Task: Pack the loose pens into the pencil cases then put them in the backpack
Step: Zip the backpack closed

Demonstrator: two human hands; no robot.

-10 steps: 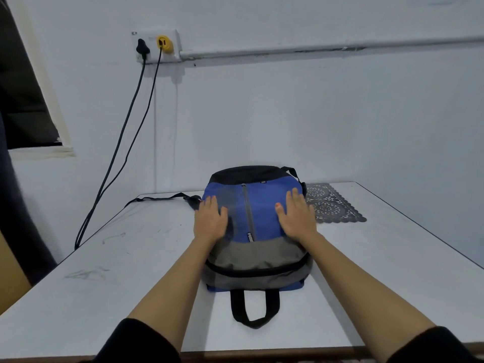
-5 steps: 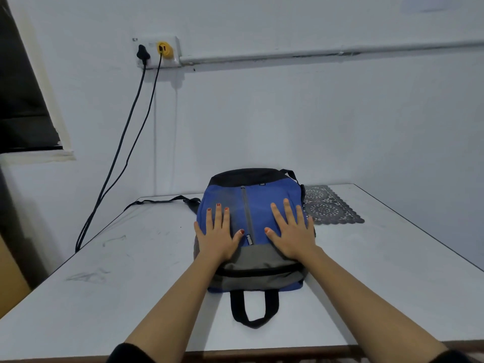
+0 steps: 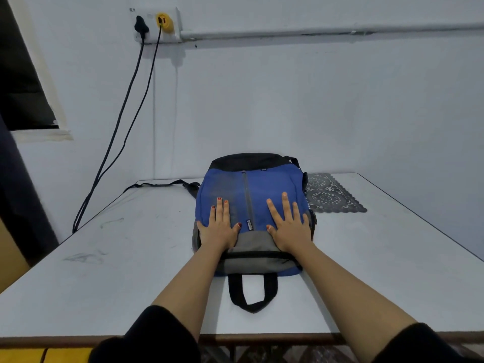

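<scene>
backpack count: 1, blue backpack with a black far end and a grey band, lying flat on the worktop, front panel up
hands count: 2, both on the backpack
left hand: palm down on the blue panel left of the backpack's centre zip, fingers straight and close together, thumb out toward the zip, grips nothing
right hand: palm down right of the same zip, fingers straight and spread, thumb out toward the zip, grips nothing
arms: both stretched forward over the backpack's near edge, forearms bare, black sleeves at the elbows
handle loop: 1, black, lying flat off the backpack's near end, between the forearms
strap: 1, black, trailing left from the backpack's far left corner
lace mat: 1, dark, just right of the backpack's far end
cables: 2, dark, hanging down the wall left of the backpack
plugs: 2, one black plug and one yellow plug, in a wall socket high above the backpack
</scene>
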